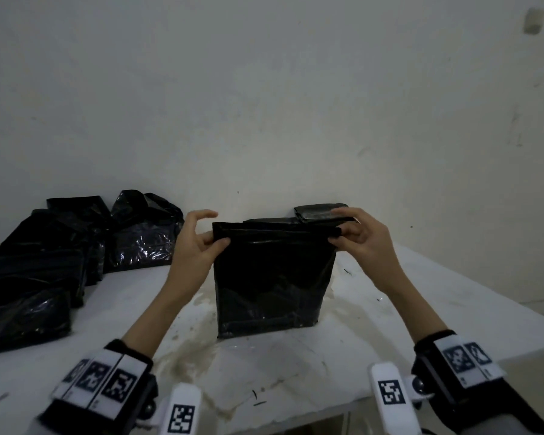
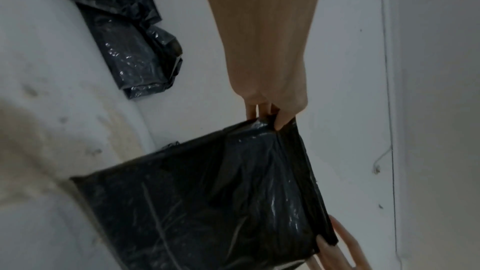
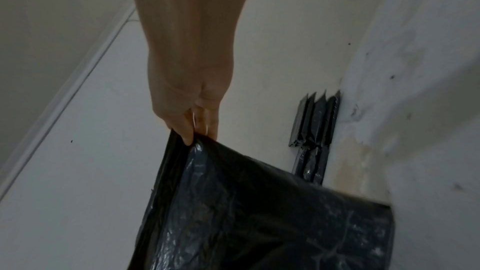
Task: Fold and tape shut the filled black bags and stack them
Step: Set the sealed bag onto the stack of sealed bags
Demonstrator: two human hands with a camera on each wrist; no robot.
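Black bag [image 1: 269, 277] upright on table [image 1: 421, 302], left hand [image 1: 198, 243], right hand [image 1: 357, 237] pinching top corners

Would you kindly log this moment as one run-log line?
step: folding top | bag: upright on table | left hand: pinches top-left corner | right hand: pinches top-right corner | tape: not seen

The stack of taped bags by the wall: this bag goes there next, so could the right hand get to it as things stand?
Probably yes. The stack lies just behind the right hand, with nothing between, but that hand and the left hand both pinch the upright bag.
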